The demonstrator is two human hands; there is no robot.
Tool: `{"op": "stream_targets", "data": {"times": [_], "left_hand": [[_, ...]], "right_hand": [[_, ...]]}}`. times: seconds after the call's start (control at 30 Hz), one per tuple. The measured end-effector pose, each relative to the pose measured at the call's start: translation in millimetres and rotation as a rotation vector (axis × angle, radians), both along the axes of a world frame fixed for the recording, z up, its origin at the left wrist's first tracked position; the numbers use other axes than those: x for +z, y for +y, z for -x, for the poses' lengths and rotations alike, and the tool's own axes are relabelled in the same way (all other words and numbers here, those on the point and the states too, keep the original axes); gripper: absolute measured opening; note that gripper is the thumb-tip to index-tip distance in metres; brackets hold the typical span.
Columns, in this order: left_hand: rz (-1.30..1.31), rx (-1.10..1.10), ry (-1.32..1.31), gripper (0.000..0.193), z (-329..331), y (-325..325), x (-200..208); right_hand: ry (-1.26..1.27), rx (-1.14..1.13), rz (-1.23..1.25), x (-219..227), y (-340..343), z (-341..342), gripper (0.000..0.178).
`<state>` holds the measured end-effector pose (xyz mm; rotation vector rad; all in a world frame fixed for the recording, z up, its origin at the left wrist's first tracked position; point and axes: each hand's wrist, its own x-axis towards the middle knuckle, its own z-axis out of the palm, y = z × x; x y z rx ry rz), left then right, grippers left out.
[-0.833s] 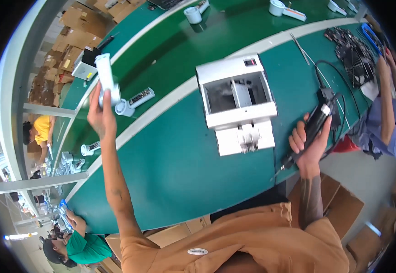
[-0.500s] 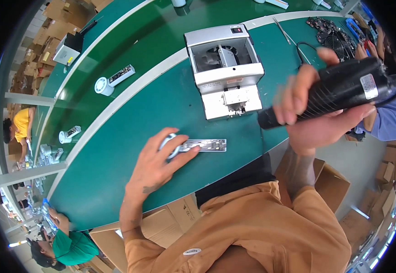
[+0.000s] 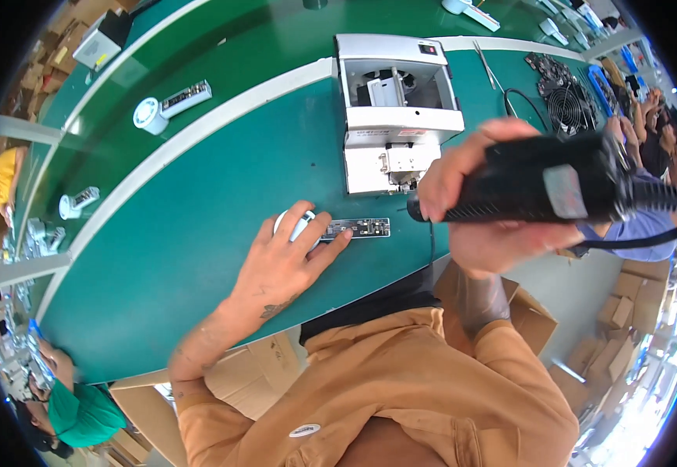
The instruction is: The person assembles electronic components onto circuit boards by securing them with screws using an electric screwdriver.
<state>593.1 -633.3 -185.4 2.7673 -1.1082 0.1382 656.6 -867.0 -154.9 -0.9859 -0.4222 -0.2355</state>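
Note:
My left hand (image 3: 288,253) rests on the green bench with its fingers closed round the white round end of a small device, whose long narrow circuit board (image 3: 369,228) lies bare to the right. My index and thumb sit along that board. In my right hand (image 3: 482,247) is a black electric screwdriver (image 3: 521,185), held nearly level with its tip just above and right of the board's end. The tip appears apart from the board. Behind the tip stands a silver screw feeder (image 3: 400,117), its front partly hidden by my right hand.
Similar white devices with boards (image 3: 186,99) lie on the green strip beyond the pale rail (image 3: 245,101). Tweezers (image 3: 485,64), a cable and a dark circuit board with a fan (image 3: 570,109) are at the far right. Co-workers sit at both sides; cardboard boxes (image 3: 237,373) stand below the bench.
The screwdriver in my right hand has come left and nearer the board's end, and it is more level. My left hand keeps its hold on the device. The whole view has shifted a little.

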Motion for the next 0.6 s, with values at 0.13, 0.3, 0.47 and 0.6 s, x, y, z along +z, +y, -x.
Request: {"op": "stream_targets", "data": {"times": [0.13,0.3,0.47,0.6], "left_hand": [[-0.025,-0.032,-0.041,0.036,-2,-1,1],[-0.012,-0.033,-0.083,0.033,-1,-4,-2],[-0.017,-0.032,-0.045,0.046,0,-6,-5],[-0.026,-0.033,-0.084,0.033,-2,-12,-4]], "right_hand": [[0.086,-0.053,-0.230,1,5,7,0.114],[0.078,0.025,-0.007,-15,2,2,0.103],[0.156,-0.019,0.019,-15,1,5,0.100],[-0.003,0.031,-0.055,-30,0,8,0.097]]}}
